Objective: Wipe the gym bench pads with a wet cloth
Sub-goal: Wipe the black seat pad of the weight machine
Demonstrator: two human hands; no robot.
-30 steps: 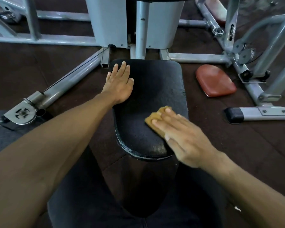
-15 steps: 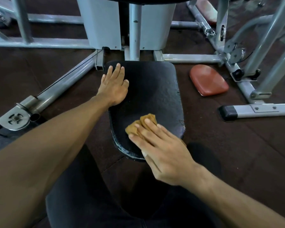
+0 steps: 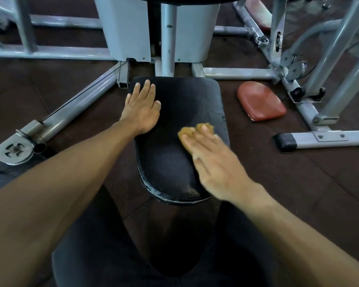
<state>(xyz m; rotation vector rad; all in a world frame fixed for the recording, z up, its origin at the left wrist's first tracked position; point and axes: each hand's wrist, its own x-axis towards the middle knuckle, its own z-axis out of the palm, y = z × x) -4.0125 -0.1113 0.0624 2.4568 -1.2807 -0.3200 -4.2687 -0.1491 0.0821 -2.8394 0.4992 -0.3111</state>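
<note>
A black seat pad (image 3: 182, 100) of a gym machine lies in front of me, its surface glistening wet in the middle. My left hand (image 3: 142, 111) rests flat on the pad's left edge, fingers spread and holding nothing. My right hand (image 3: 214, 162) presses a crumpled yellow-brown cloth (image 3: 193, 130) flat against the right half of the pad. Only the far edge of the cloth shows beyond my fingertips; the remainder is under my palm.
A loose red pad (image 3: 260, 102) lies on the dark rubber floor to the right. Grey steel frame tubes (image 3: 77, 109) run at the left, and another machine's base bar (image 3: 323, 138) sits at the right. The white weight-stack shroud (image 3: 124, 27) stands behind the seat. My dark-clothed legs straddle the near end.
My right hand has slid the cloth from the pad's near left part toward the right and farther up. My left hand has stayed on the left edge.
</note>
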